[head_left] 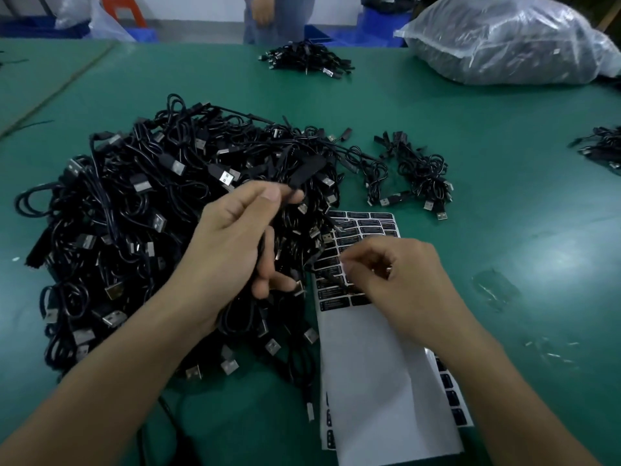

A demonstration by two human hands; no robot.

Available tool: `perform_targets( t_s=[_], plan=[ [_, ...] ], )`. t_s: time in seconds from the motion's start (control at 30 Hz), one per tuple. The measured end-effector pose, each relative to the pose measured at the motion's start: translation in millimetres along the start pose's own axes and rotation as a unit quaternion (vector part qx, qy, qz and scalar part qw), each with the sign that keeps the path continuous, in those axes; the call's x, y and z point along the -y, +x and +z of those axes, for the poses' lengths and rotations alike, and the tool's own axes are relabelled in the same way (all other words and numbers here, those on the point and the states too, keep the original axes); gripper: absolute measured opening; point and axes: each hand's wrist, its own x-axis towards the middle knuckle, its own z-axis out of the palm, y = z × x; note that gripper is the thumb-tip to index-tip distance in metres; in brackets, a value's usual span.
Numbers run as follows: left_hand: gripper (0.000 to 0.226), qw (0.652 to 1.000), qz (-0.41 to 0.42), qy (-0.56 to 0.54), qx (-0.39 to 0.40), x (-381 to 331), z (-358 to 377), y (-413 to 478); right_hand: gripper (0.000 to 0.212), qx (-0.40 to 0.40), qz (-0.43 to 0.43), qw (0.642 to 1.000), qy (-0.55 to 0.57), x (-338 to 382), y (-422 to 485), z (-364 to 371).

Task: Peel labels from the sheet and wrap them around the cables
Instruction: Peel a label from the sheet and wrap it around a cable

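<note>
A big heap of black USB cables [134,210] lies on the green table [470,146] at the left. My left hand [232,243] hovers over the heap's right edge, shut on one black cable whose end sticks up past my thumb. Beside the heap sits a white label sheet [373,364] with rows of black labels [366,227] on its far part and a bare white near part. My right hand [400,280] rests on the sheet's middle rows, fingertips pinched at a label; whether the label is lifted is hidden by blur.
A small cable bunch [416,173] lies right of the heap, another [305,60] at the far edge, a third [601,146] at the right edge. A large plastic bag [510,38] sits far right. A person [279,15] stands beyond the table. Label scraps [494,287] lie at the right.
</note>
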Motion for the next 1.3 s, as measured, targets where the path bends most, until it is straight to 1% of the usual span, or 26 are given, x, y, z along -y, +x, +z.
perform_targets(
  t_s=[0.07,0.17,0.27,0.37,0.47,0.53,0.63,0.67,0.73,0.8,0.9,1.03,1.1,1.13,1.17,1.2,1.27,1.3],
  plan=[
    [0.03,1.0,-0.001,0.015,0.012,-0.1,-1.4,1.1,0.026,-0.045,0.037,0.998,-0.01,-6.1,2.0,-5.8],
    [0.029,0.999,-0.023,0.003,0.036,2.2,-1.1,0.9,0.03,-0.098,0.081,0.991,-0.031,-13.8,3.2,-16.2],
    [0.03,0.998,-0.047,0.001,0.051,5.8,1.2,-0.2,0.029,-0.118,0.126,0.985,-0.024,-18.5,5.3,-25.5],
    [0.035,0.996,-0.028,0.041,0.073,6.9,4.8,-3.9,0.021,-0.111,0.168,0.978,0.045,-22.8,6.0,-29.3],
    [0.029,0.988,0.03,0.118,0.093,8.0,8.9,-8.1,0.015,-0.087,0.204,0.966,0.134,-19.5,5.2,-29.7],
    [0.027,0.979,0.067,0.166,0.095,13.3,13.8,-10.9,0.012,-0.08,0.232,0.945,0.217,-15.0,5.6,-33.7],
    [0.028,0.966,0.083,0.224,0.1,25.0,25.9,-19.1,0.008,-0.063,0.272,0.907,0.316,-8.8,4.2,-42.8],
    [0.029,0.963,0.079,0.235,0.107,28.4,30.2,-22.2,0.01,-0.06,0.281,0.896,0.337,-7.5,3.4,-45.6],
    [0.032,0.957,0.062,0.261,0.111,32.5,35.5,-25.6,0.026,-0.056,0.295,0.882,0.364,-5.9,2.0,-49.3],
    [0.035,0.957,0.051,0.268,0.1,34.5,36.0,-26.0,0.03,-0.051,0.302,0.877,0.371,-3.7,1.7,-50.7],
    [0.03,0.954,0.044,0.283,0.091,35.4,35.9,-24.1,0.035,-0.046,0.314,0.865,0.389,-3.4,1.8,-52.1],
    [0.043,0.939,0.037,0.335,0.074,37.2,35.8,-21.5,0.059,-0.017,0.34,0.825,0.451,-4.9,2.3,-54.9],
    [0.047,0.938,0.031,0.337,0.074,37.8,34.4,-20.5,0.064,0.004,0.344,0.806,0.482,-6.0,3.2,-54.3],
    [0.047,0.938,0.03,0.336,0.076,37.8,34.1,-20.6,0.062,0.025,0.341,0.806,0.483,-6.4,3.2,-53.4],
    [0.047,0.938,0.032,0.335,0.077,37.9,34.0,-20.6,0.057,0.053,0.334,0.816,0.47,-6.5,3.4,-52.8],
    [0.047,0.938,0.035,0.336,0.075,38.0,34.0,-20.8,0.05,0.084,0.325,0.834,0.439,-7.7,4.0,-51.9],
    [0.049,0.937,0.04,0.339,0.071,38.3,34.3,-21.1,0.034,0.145,0.298,0.881,0.336,-9.8,3.9,-49.1],
    [0.049,0.937,0.041,0.339,0.07,38.6,34.5,-21.2,0.031,0.168,0.284,0.899,0.29,-11.2,2.7,-47.3]
  ],
)
